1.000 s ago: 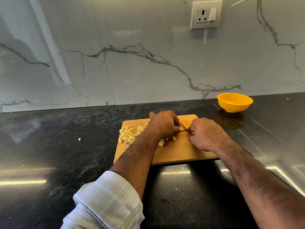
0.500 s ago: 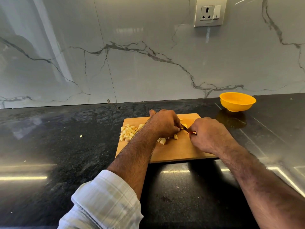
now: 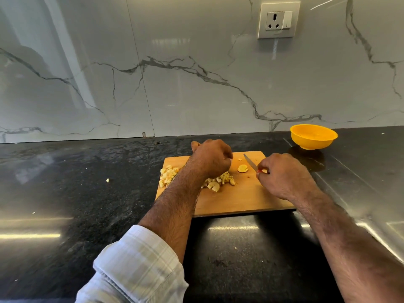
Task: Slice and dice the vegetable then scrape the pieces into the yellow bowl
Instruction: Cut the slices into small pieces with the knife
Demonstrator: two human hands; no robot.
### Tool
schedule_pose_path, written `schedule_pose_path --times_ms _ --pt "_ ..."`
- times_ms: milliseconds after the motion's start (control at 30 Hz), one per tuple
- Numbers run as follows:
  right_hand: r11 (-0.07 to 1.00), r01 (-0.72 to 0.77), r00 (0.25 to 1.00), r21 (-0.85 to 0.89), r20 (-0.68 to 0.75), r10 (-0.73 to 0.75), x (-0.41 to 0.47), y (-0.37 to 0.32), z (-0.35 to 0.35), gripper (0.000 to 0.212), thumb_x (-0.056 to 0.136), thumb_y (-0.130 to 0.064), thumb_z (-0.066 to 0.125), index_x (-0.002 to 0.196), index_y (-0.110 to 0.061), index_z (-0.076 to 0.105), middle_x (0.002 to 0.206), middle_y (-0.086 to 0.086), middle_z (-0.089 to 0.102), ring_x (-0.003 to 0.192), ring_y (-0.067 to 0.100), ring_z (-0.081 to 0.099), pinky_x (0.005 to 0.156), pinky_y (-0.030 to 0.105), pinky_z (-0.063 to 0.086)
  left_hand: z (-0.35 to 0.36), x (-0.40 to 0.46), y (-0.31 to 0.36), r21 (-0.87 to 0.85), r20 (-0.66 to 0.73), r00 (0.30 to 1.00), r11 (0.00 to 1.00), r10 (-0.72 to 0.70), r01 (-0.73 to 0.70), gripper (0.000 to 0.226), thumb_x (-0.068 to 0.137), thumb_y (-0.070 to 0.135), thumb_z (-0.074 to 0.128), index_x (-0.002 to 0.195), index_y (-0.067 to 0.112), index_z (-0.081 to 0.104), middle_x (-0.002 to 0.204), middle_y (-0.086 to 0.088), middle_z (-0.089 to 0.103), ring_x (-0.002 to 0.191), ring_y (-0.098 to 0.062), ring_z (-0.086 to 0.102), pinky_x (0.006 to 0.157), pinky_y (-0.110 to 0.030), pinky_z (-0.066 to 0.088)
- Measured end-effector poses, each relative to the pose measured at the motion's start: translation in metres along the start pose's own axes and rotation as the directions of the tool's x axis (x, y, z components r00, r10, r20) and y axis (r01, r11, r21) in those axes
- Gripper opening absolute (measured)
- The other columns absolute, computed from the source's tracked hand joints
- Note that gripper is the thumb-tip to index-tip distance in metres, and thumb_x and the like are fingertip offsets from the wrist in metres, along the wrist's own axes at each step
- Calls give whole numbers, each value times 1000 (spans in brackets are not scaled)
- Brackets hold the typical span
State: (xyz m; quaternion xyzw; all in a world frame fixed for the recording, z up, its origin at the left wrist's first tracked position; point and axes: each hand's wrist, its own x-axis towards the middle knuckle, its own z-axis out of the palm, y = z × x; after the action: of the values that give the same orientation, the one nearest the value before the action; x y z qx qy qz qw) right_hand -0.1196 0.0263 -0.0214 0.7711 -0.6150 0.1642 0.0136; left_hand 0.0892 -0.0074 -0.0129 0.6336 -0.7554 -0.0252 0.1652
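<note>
We see a wooden board (image 3: 240, 200) on a black counter (image 3: 65, 193), marble wall behind. Our left hand (image 3: 211, 158) sits over the board's far left part, fingers curled under; what they hold, if anything, we cannot tell, the back of the hand hides it. Our right hand (image 3: 284, 176) grips a knife (image 3: 250, 162) by its red handle, only a bit of red showing at the fingers. The blade points up-left, away from us, tip near the board's far edge, lifted or resting, we cannot tell.

Between the hands lies one round slice (image 3: 242, 168), uncut, just left of the blade. A small scrap (image 3: 240, 159) lies past it, near the far edge. Diced pieces (image 3: 220, 181) are heaped just below the left hand, and a second heap (image 3: 167, 174) is at the board's left end, partly hidden by the left forearm. One stray bit (image 3: 107, 180) lies on the counter, well left of the board.

The yellow bowl (image 3: 313, 136) stands on the counter beyond the board's far right corner, apart from it, no pieces visible inside. A socket (image 3: 278, 20) is on the wall above. A plaid sleeve (image 3: 140, 265) is rolled on the left arm.
</note>
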Motion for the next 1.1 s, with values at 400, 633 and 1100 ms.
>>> schedule_pose_path --times_ms 400,633,1100 --pt "982 188 970 -30 161 -181 -9 -27 8 38 94 -48 57 127 -33 67 119 -4 65 105 19 61 86 39 57 -11 -5 -18 -62 -168 983 996 -77 68 16 101 37 63 107 32 77 106 15 73 110 -14 59 101 -49 27" --pt "970 59 996 234 -72 -43 -3 10 -6 27 94 -42 70 117 -31 77 105 -6 76 89 12 66 81 36 59 -10 -5 -12 -49 -168 985 998 -49 41 16 100 40 65 107 32 76 105 15 73 110 -14 61 100 -48 27" --pt "860 -272 933 432 -98 345 2 42 -10 14 87 -26 69 79 -21 80 69 -1 73 65 18 67 65 35 61 31 18 78 112 115 991 990 73 -86 35 96 48 69 128 35 68 131 11 67 131 -18 53 112 -59 26"
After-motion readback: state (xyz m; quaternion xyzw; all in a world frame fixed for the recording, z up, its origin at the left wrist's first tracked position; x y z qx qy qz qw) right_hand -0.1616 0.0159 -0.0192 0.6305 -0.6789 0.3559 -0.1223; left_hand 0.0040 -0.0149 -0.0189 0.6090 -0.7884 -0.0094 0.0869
